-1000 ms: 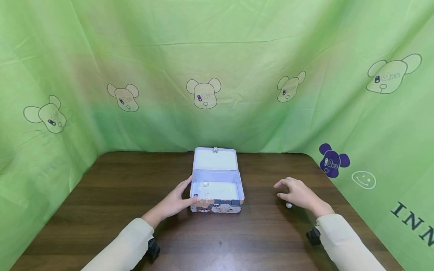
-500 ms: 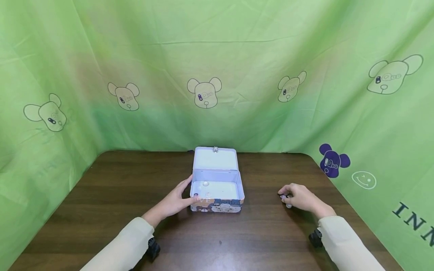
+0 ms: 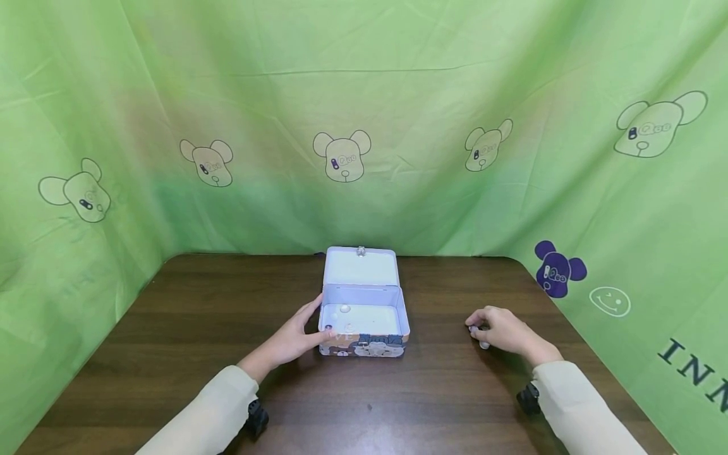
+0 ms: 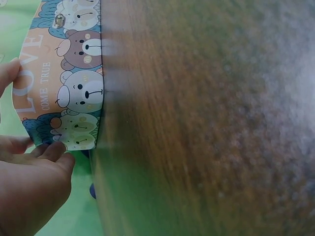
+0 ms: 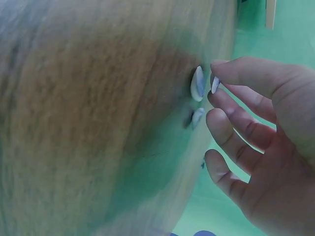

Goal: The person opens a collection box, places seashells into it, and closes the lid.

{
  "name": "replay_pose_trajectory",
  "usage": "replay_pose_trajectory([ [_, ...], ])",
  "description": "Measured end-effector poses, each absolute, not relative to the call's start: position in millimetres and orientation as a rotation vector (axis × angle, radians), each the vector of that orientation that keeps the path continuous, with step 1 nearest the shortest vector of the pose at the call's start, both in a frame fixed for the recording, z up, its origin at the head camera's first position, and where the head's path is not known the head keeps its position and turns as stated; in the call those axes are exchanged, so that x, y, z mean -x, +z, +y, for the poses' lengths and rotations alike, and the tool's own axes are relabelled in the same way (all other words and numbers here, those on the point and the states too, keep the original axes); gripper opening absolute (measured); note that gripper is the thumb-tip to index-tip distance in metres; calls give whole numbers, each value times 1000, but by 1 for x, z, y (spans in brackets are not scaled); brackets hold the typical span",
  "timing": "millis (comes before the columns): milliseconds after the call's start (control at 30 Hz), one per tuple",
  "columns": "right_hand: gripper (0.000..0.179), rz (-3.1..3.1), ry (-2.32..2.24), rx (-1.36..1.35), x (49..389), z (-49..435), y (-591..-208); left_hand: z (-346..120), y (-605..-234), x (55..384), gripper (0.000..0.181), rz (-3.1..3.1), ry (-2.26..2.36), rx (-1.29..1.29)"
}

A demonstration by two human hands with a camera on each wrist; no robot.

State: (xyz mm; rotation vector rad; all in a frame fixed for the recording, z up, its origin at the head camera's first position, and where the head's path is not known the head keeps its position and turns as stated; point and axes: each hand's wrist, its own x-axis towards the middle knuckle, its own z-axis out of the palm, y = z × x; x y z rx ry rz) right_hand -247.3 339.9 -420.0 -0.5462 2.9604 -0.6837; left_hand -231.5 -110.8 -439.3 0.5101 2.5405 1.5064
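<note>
- Since a second ago, the right hand [image 3: 505,333] has lowered slightly toward six o'clock, its thumb and fingers drawing together; the left hand [image 3: 289,341] and the pale-lined, rectangular, metal-looking box [image 3: 380,347] have stayed put.
- Thumb and index finger of the right hand pinch a small, thin, pale oval piece [image 5: 215,85], at three o'clock from the box and well apart from it.
- Beside it in the right wrist view lie a larger white almond-shaped piece [image 5: 197,84] at nine o'clock and a greyish-white rounded piece [image 5: 198,118] at seven.
- Left-hand fingers grip the box at its nine o'clock side, thumb on the front; smooth printed bears and lettering cover that wall.
- Inside the box, at ten o'clock, sits a whitish rounded piece [image 3: 345,309].
- Its smooth lid [image 3: 361,268] tips back at twelve o'clock, a shiny clasp [image 3: 361,251] at the edge.
- Dark, streaky wood grain marks the glossy bench [image 3: 443,404]; creased green cloth [image 3: 421,95] hangs behind.
</note>
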Motion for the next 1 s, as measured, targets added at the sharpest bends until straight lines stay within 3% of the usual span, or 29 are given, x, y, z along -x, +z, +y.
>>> replay_pose_trajectory([
  [1000, 16, 3146, -676, 939, 245, 269, -383, -111, -440, 231, 89, 2541, 1506, -494],
])
